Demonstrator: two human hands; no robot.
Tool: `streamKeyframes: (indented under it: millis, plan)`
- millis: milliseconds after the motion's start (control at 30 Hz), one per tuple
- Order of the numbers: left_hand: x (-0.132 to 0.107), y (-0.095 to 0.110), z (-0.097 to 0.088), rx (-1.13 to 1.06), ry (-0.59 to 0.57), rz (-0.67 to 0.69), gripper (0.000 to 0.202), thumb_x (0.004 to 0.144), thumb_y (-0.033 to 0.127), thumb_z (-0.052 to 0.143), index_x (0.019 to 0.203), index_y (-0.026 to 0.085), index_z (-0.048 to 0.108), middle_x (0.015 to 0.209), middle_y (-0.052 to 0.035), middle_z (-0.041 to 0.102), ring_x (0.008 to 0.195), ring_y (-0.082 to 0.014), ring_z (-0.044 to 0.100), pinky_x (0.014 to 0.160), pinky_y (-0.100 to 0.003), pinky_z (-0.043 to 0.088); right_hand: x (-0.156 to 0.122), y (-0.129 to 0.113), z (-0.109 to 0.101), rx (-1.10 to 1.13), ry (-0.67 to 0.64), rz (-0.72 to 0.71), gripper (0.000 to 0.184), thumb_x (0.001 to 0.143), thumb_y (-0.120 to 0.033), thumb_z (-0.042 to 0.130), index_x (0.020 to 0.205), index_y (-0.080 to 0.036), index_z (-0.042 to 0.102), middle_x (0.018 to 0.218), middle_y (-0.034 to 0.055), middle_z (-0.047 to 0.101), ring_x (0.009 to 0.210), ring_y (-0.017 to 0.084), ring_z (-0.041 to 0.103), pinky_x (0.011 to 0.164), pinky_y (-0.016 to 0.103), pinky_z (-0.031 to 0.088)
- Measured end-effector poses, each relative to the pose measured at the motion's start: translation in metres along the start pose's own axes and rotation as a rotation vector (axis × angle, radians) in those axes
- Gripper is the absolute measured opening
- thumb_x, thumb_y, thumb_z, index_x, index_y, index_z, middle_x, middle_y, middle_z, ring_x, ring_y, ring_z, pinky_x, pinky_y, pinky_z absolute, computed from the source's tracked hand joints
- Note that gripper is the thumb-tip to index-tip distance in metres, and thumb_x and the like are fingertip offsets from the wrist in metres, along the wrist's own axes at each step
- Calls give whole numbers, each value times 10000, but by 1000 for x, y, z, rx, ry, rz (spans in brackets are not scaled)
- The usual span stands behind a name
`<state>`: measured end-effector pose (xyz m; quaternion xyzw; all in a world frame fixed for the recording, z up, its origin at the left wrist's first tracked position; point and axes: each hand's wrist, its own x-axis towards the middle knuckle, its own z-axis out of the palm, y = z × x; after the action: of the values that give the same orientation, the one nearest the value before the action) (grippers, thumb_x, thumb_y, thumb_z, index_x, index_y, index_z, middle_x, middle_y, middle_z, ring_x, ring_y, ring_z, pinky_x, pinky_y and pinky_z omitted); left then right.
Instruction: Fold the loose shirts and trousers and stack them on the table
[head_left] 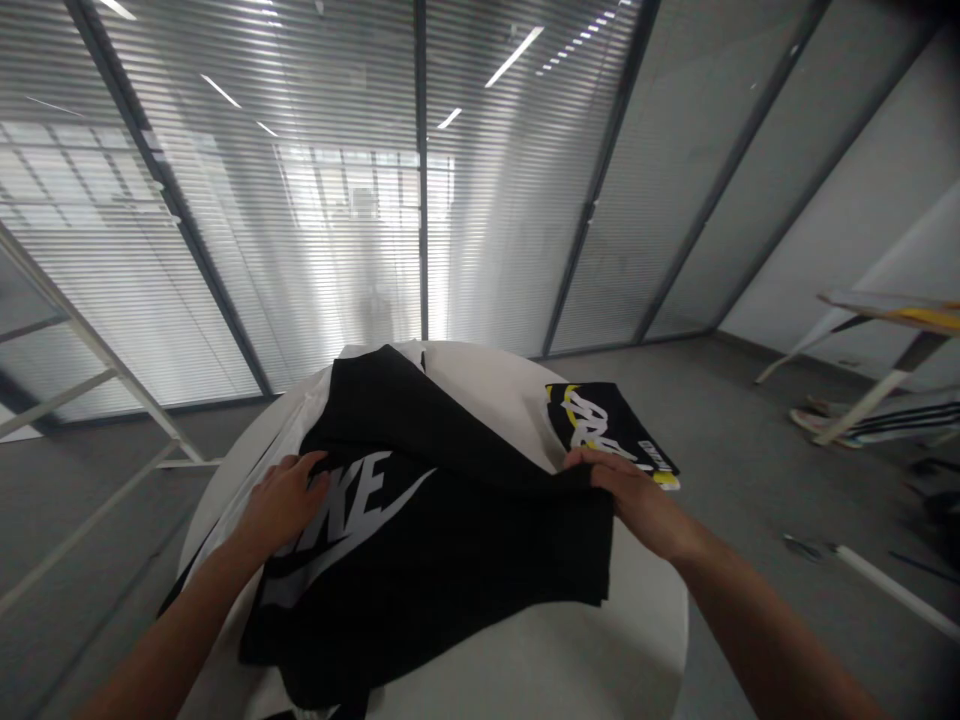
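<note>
A black garment [480, 540] with a large grey NIKE print and swoosh lies partly folded over, its upper layer slanting across the white round table. Its exact kind is not clear from this shape. My left hand [289, 500] lies on the garment's left side beside the lettering, fingers bent in against the cloth near the fold. On the right, my right hand [626, 490] pinches the garment's corner between thumb and fingers, lifting the edge slightly. Just beyond that hand sits a folded black item [600, 415] with white and yellow lettering, near the table's right edge.
White cloth [281, 450] lies under the garment on the left of the round table [495, 375]. A pale metal frame [112, 360] stands at the left. To the right are another table [892, 310] and a white pole [892, 590] near the floor. Blinds-covered glass lies behind.
</note>
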<state>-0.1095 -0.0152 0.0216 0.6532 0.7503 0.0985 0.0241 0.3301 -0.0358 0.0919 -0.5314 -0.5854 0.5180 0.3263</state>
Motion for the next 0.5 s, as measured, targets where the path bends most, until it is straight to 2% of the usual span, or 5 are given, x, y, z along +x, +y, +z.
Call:
streamKeyframes:
  millis: [100, 167, 233, 367, 500]
  plan:
    - [-11, 10, 5, 88, -4, -87, 527, 854, 463, 386, 1316, 247, 516, 1134, -127, 593, 1036, -322, 579, 872, -448, 436, -5, 11, -9, -405, -192, 37, 196, 814, -303, 457, 897, -209, 608, 795, 11, 600, 727, 170, 576, 645, 284, 436]
    - [-19, 19, 5, 113, -4, -61, 519, 849, 476, 392, 1299, 254, 527, 1129, -125, 587, 1047, -326, 564, 877, -453, 426, -4, 19, -6, -668, -171, -57, 239, 834, -306, 474, 1005, -217, 615, 977, 44, 627, 879, 201, 593, 801, 335, 444]
    - [-25, 26, 4, 133, -29, -11, 489, 846, 481, 400, 1254, 262, 559, 1121, -122, 588, 1065, -329, 545, 881, -460, 417, 2, 25, 4, -844, -63, -183, 309, 860, -315, 476, 1133, -218, 585, 1144, 78, 594, 1021, 226, 566, 925, 373, 402]
    - [-22, 29, 4, 150, -64, 36, 444, 844, 449, 404, 1209, 273, 586, 1123, -121, 587, 1065, -323, 535, 860, -461, 421, 23, 24, 43, -1008, 1, -394, 365, 895, -314, 476, 1241, -211, 528, 1216, 98, 562, 1115, 233, 519, 976, 373, 378]
    - [9, 24, 3, 133, -60, -38, 400, 839, 402, 386, 1139, 270, 616, 1108, -121, 595, 1022, -321, 565, 825, -451, 445, 63, 10, 96, -1122, -39, -510, 304, 907, -320, 481, 1191, -232, 544, 1163, 82, 587, 1071, 235, 535, 928, 383, 400]
